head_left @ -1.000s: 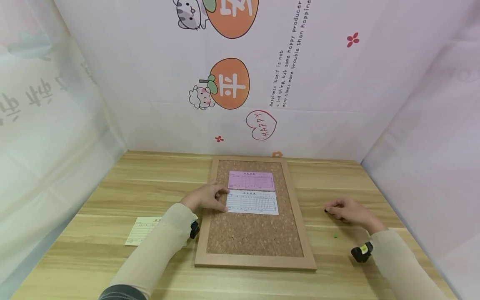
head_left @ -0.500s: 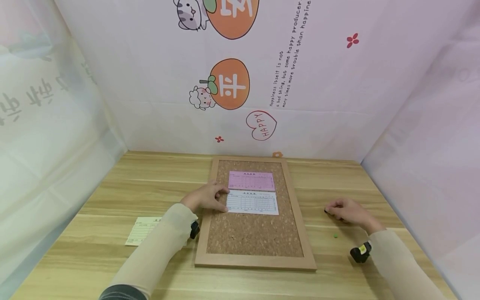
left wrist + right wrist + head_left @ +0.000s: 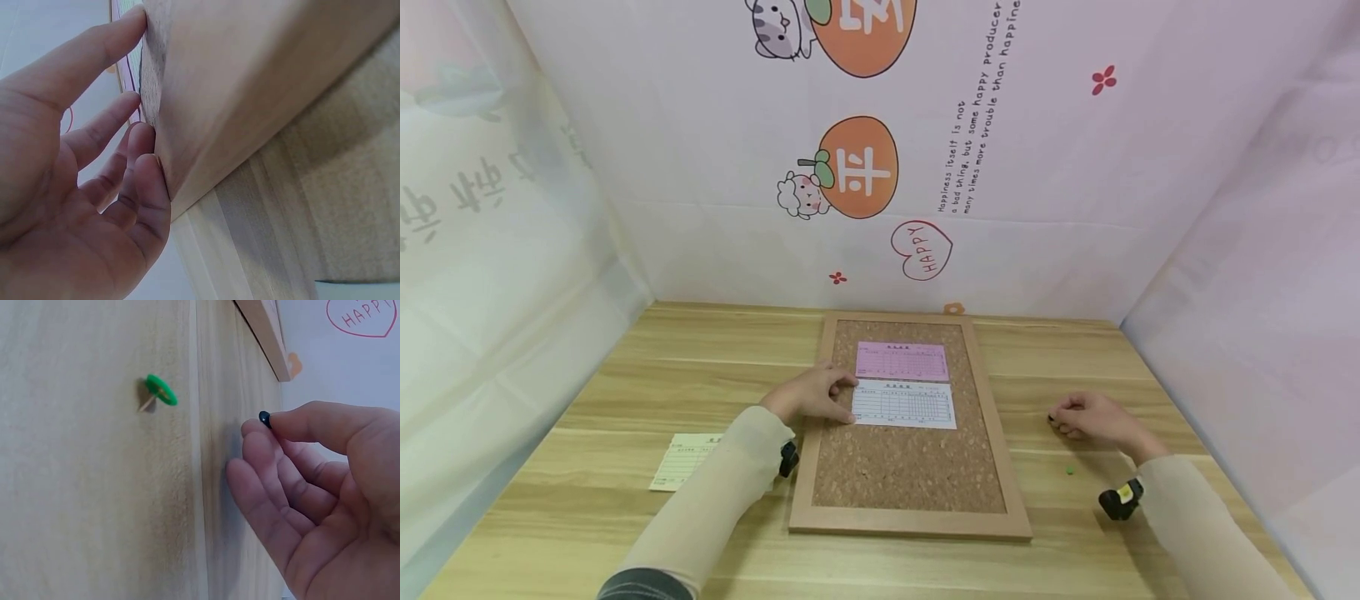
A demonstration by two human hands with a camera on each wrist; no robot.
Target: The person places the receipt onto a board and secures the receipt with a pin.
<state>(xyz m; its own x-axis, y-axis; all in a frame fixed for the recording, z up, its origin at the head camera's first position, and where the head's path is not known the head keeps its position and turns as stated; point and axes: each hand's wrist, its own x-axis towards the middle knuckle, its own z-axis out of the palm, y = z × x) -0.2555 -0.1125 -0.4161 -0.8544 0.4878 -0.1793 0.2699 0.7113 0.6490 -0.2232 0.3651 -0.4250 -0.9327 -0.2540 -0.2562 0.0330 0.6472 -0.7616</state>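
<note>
On the framed corkboard (image 3: 910, 479) a white form (image 3: 904, 404) lies just below a pink form (image 3: 902, 361). My left hand (image 3: 811, 394) rests at the white form's left edge, thumb near the lower corner and a finger near the upper one. In the left wrist view its other fingers bend against the wooden frame (image 3: 206, 94). Right of the board, my right hand (image 3: 1096, 421) pinches a black thumbtack (image 3: 265, 419) between thumb and fingertips, just over the table. A green thumbtack (image 3: 161, 390) lies on the table near that hand, its pin showing.
A pale yellow form (image 3: 681, 462) lies left of the board, partly covered by the left sleeve (image 3: 715, 483). The wooden table (image 3: 722, 358) ends at a printed cloth wall (image 3: 737, 250) behind, with cloth on both sides.
My right hand shifts very slightly, still pinching the black thumbtack. The left hand and both forms on the board stay in place.
</note>
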